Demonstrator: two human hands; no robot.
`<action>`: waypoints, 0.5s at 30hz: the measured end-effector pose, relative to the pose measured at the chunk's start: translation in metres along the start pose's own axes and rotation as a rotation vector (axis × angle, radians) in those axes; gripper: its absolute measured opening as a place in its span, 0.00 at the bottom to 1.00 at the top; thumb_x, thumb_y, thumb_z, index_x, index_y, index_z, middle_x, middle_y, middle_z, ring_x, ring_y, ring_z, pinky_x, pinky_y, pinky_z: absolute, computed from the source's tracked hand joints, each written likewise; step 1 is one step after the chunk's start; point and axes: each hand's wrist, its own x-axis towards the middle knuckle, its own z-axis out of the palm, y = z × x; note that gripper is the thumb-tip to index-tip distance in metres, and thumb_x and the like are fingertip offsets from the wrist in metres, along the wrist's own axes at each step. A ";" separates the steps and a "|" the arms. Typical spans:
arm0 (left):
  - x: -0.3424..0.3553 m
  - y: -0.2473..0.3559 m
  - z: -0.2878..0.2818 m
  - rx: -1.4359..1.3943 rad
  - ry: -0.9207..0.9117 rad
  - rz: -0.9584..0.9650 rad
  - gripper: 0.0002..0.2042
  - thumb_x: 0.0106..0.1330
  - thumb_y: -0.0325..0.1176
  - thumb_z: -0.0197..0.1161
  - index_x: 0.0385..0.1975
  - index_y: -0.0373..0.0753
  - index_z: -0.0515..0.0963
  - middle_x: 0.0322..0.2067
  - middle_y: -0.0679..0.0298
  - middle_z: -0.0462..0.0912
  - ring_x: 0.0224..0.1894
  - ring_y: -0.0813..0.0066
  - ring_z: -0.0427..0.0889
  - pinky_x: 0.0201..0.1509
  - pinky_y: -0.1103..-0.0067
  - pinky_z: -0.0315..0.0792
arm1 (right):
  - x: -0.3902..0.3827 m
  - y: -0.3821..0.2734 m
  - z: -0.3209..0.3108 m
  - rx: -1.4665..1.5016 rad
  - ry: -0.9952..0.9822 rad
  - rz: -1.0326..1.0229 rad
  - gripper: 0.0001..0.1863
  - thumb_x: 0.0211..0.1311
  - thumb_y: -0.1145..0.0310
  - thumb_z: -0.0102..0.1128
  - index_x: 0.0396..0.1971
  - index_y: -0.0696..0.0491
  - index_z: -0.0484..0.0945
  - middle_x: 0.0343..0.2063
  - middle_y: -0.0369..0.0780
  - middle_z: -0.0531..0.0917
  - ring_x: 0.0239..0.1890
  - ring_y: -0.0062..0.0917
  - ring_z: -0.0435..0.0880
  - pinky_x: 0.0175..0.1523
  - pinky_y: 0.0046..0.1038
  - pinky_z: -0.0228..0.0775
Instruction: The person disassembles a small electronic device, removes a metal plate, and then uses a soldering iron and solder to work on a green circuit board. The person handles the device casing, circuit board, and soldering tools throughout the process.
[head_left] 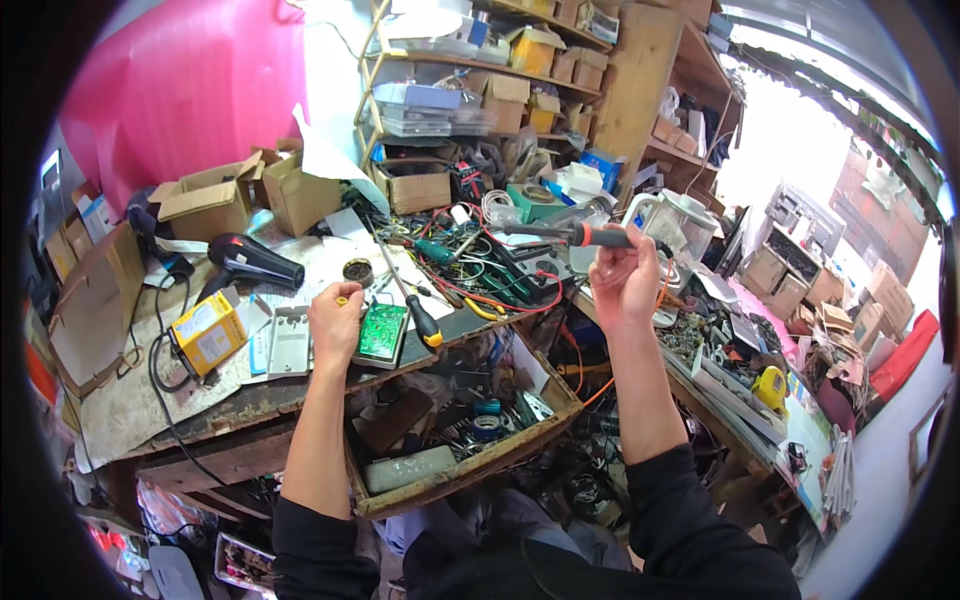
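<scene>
My right hand (625, 280) is raised over the right side of the bench, closed around the dark handle of a soldering iron (600, 236). Its shaft points left, and orange bands mark the handle. My left hand (333, 322) is closed in a pinch beside a green circuit board (381, 331), which sits in a light casing. A small yellow bit shows at its fingertips; what it belongs to I cannot make out. Right of the board lies a screwdriver (424, 322) with a black and yellow handle. An empty grey casing half (289, 340) lies left of my left hand.
Below the bench edge, an open drawer (540, 425) holds tools and tape. Tangled cables (490, 265) cover the bench's back. A black hair dryer (255, 262), a yellow box (208, 335) and a round tin (357, 270) stand leftward. An orange cord (598, 392) hangs near the drawer.
</scene>
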 end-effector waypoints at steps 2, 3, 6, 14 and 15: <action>0.003 -0.006 0.001 -0.024 -0.002 0.000 0.09 0.65 0.29 0.68 0.40 0.32 0.87 0.33 0.63 0.89 0.35 0.80 0.83 0.42 0.80 0.76 | -0.008 -0.002 -0.002 0.058 -0.043 -0.002 0.19 0.74 0.57 0.53 0.41 0.59 0.83 0.22 0.37 0.81 0.19 0.20 0.73 0.25 0.25 0.66; 0.003 -0.009 0.001 -0.018 0.013 0.023 0.09 0.65 0.30 0.68 0.40 0.33 0.87 0.33 0.61 0.90 0.34 0.78 0.84 0.42 0.79 0.77 | -0.009 -0.002 -0.010 0.112 -0.117 0.004 0.18 0.73 0.60 0.52 0.42 0.61 0.82 0.25 0.40 0.83 0.20 0.23 0.75 0.25 0.28 0.70; 0.004 -0.011 0.001 0.000 0.050 0.059 0.09 0.66 0.32 0.67 0.40 0.33 0.87 0.32 0.57 0.90 0.33 0.73 0.87 0.40 0.75 0.78 | -0.022 -0.004 -0.015 0.110 -0.148 -0.054 0.18 0.72 0.61 0.51 0.42 0.62 0.82 0.29 0.42 0.84 0.21 0.24 0.76 0.25 0.29 0.70; -0.003 0.006 0.005 0.003 0.283 0.220 0.09 0.68 0.30 0.67 0.43 0.33 0.86 0.37 0.54 0.90 0.37 0.69 0.88 0.45 0.73 0.78 | -0.051 -0.007 -0.028 0.109 -0.343 -0.093 0.18 0.66 0.62 0.55 0.45 0.62 0.78 0.35 0.46 0.80 0.31 0.28 0.78 0.33 0.32 0.71; -0.007 0.015 0.003 0.009 0.297 0.219 0.09 0.69 0.29 0.66 0.45 0.32 0.85 0.38 0.54 0.90 0.39 0.69 0.88 0.47 0.73 0.78 | -0.057 -0.008 -0.030 0.138 -0.390 -0.081 0.18 0.62 0.65 0.56 0.46 0.63 0.78 0.37 0.49 0.82 0.34 0.30 0.80 0.37 0.34 0.75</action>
